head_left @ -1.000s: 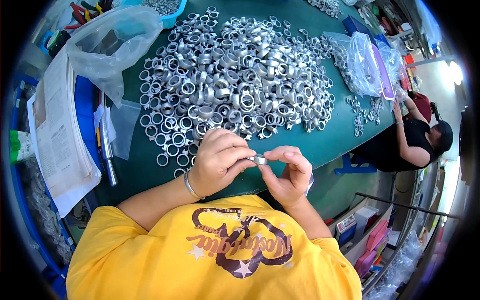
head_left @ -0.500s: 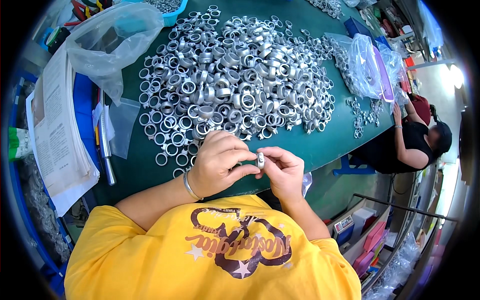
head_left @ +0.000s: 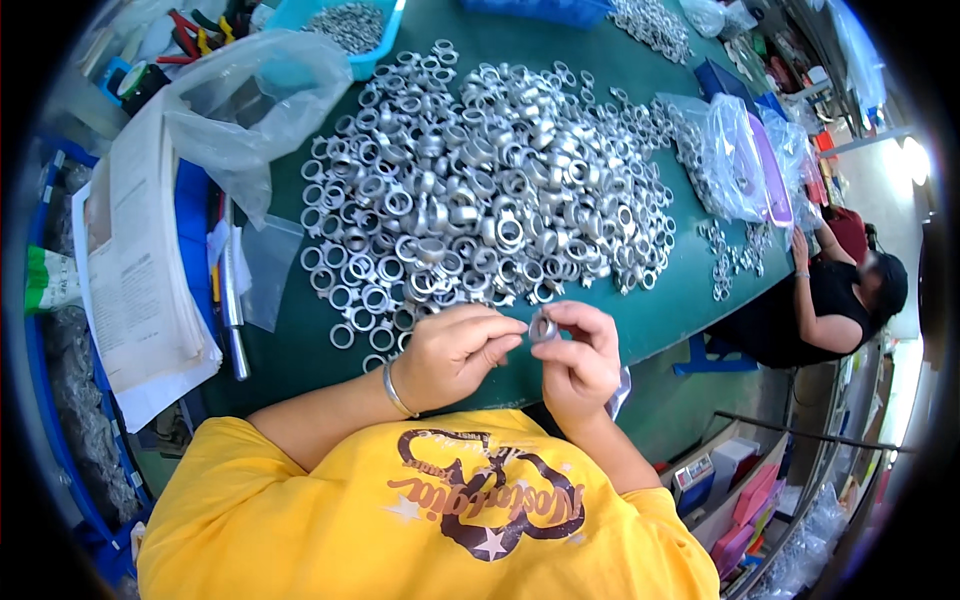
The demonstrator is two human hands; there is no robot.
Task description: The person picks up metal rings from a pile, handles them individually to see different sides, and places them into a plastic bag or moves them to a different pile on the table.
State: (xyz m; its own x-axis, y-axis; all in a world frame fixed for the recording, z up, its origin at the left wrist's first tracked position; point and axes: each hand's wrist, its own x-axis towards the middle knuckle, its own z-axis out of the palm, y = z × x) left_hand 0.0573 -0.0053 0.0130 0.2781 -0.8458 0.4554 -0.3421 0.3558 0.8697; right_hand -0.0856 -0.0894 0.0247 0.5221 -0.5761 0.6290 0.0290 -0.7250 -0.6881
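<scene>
While the right hand (head_left: 580, 368) pinches a silver metal ring (head_left: 550, 329) between thumb and bent index finger, the left hand (head_left: 450, 357) brings its fingers up just beside it, the thumb and index tips nearly together; whether they grip the ring's side or anything small, I cannot tell. The ring is held up over the near edge of the green bench (head_left: 655, 312), its round opening partly facing the camera. Beyond the hands, a broad heap of similar rings (head_left: 510, 185) covers the middle of the bench, and a stack of printed papers (head_left: 135, 270) lies along the left edge. Judging by its metallic sheen, the ring should be light, stiff and hard to crush, but perhaps slippery; the outer band offers the surest hold, with thumb and index finger opposed across it.
</scene>
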